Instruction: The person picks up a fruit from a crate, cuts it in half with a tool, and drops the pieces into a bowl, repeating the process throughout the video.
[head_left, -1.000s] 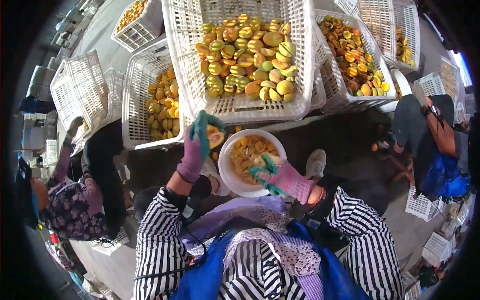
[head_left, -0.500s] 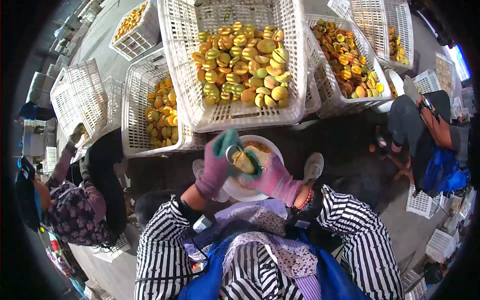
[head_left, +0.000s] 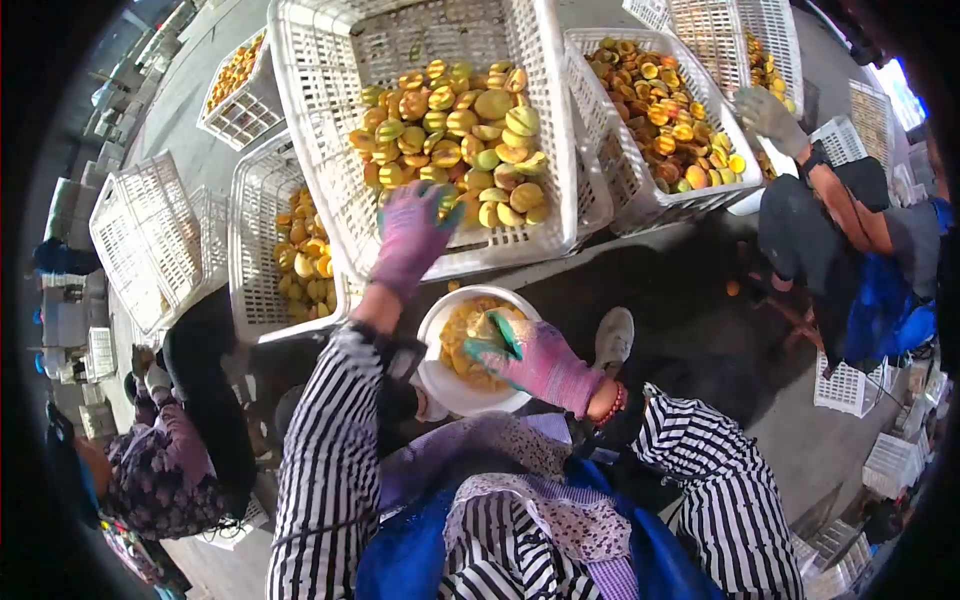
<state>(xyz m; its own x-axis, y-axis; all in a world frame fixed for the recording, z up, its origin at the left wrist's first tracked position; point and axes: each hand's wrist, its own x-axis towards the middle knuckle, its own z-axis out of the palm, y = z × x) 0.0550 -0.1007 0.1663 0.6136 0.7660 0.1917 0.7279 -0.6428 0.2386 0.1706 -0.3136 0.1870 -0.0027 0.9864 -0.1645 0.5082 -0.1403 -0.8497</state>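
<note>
My left hand (head_left: 414, 232), in a pink and green glove, reaches over the front wall of a tilted white crate (head_left: 450, 262). Its fingers are spread at the near edge of a heap of peaches (head_left: 460, 125), many scored or cut. My right hand (head_left: 535, 362), in a similar glove, is above a white bucket (head_left: 428, 372). Its fingers curl together around something I cannot make out. Inside the bucket lie yellow-orange fruit pieces (head_left: 458, 335), partly covered by my right hand.
Crates of cut peaches stand left (head_left: 240, 255) and right (head_left: 660, 200) of the tilted one. A co-worker sits on the left (head_left: 165, 450). On the right, another person's gloved hand (head_left: 770, 115) reaches toward a crate. My shoe (head_left: 613, 338) is beside the bucket.
My left hand has left my right hand and moved up to the peaches in the crate. The metal ring and peach seen between my hands no longer show clearly. The right co-worker's hand has risen.
</note>
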